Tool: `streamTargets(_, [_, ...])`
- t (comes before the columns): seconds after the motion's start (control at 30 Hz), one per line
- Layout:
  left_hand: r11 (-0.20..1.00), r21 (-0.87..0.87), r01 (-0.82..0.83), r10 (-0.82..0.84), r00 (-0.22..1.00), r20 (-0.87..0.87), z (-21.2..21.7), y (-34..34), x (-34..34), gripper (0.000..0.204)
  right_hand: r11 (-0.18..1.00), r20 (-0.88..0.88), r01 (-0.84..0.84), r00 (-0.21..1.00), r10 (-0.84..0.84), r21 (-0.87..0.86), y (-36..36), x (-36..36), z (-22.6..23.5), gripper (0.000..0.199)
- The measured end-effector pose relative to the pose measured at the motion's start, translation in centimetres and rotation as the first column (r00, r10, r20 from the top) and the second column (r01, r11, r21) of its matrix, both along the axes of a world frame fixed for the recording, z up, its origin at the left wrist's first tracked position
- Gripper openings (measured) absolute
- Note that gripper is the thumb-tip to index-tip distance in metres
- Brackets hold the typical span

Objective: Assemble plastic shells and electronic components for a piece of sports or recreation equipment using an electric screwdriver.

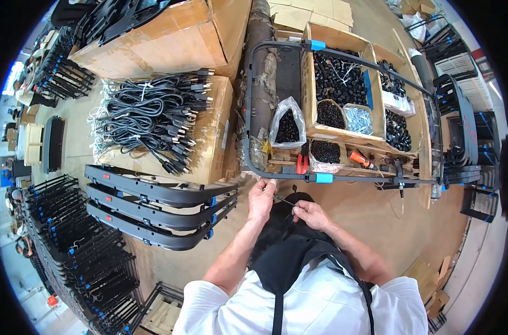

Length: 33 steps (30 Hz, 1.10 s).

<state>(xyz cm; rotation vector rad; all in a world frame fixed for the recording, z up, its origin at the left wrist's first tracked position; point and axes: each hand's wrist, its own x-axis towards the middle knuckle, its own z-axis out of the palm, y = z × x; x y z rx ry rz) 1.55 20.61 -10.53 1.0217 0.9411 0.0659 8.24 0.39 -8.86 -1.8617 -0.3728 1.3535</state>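
My left hand (261, 199) is raised just below the near left corner of a black tubular frame (290, 177), its fingers pinched together. A thin dark cord-like piece (284, 199) runs from these fingers across to my right hand (312, 215). The right fingers are closed round its other end, in front of my black apron (287, 251). Whether the left fingertips also touch the frame I cannot tell. The frame lies across the bench and carries blue clips (324, 177) on its near and far bars.
A wooden tray (371, 142) of small black parts and screws sits inside the frame, beside a plastic bag (288, 124) and an orange-black screwdriver (361, 158). To the left, bundled black power cords (153, 114) lie on a carton (212, 162); curved black frames (153, 215) lie below.
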Motion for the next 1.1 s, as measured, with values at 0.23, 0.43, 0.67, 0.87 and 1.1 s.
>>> streamTargets(0.23, [0.998, -0.042, -0.036, 0.039, 0.995, 0.086, -0.7, -1.1, -0.4, 0.014, 0.993, -0.046, 0.116, 0.992, -0.116, 0.011, -1.0, -0.5, -1.5, 0.029])
streamTargets(0.43, [1.0, 0.007, 0.01, -0.01, 1.0, 0.005, -0.7, -0.9, 0.3, 0.016, 0.995, -0.047, 0.096, 0.994, -0.095, 0.022, -0.7, -0.6, -1.6, 0.029])
streamTargets(0.67, [0.916, 0.392, 0.079, -0.107, 0.993, 0.05, -1.4, 0.0, -2.3, 0.029, 0.992, -0.111, 0.091, 0.991, -0.081, 0.09, 1.1, -0.2, -1.7, 0.03])
streamTargets(0.87, [0.803, 0.553, 0.222, -0.095, 0.964, -0.248, 0.6, -0.4, -6.2, 0.032, 0.963, -0.262, 0.188, 0.956, -0.134, 0.193, 3.2, -0.1, -1.3, 0.028])
streamTargets(1.1, [0.874, 0.022, 0.485, -0.478, 0.851, 0.219, -0.7, -2.2, -7.3, 0.063, 0.932, -0.263, 0.296, 0.935, -0.238, 0.21, 4.2, -1.3, -1.6, 0.031])
